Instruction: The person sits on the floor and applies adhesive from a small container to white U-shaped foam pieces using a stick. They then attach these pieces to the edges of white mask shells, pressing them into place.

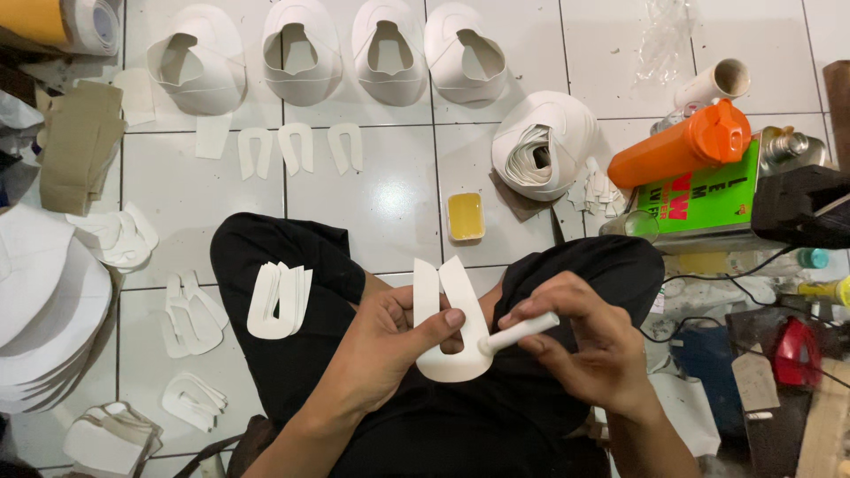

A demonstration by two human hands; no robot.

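The U-shaped white piece (450, 329) was pinched in the left hand (387, 341), a white stick (521, 333) gripped in the right hand (591, 347); the white tiled floor (381, 199) was crowded all around.

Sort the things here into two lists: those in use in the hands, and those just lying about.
In use:
left hand
white U-shaped cut piece
right hand
white stick applicator

Lying about:
orange plastic bottle
small yellow glue tray
white shoe uppers on the tiled floor
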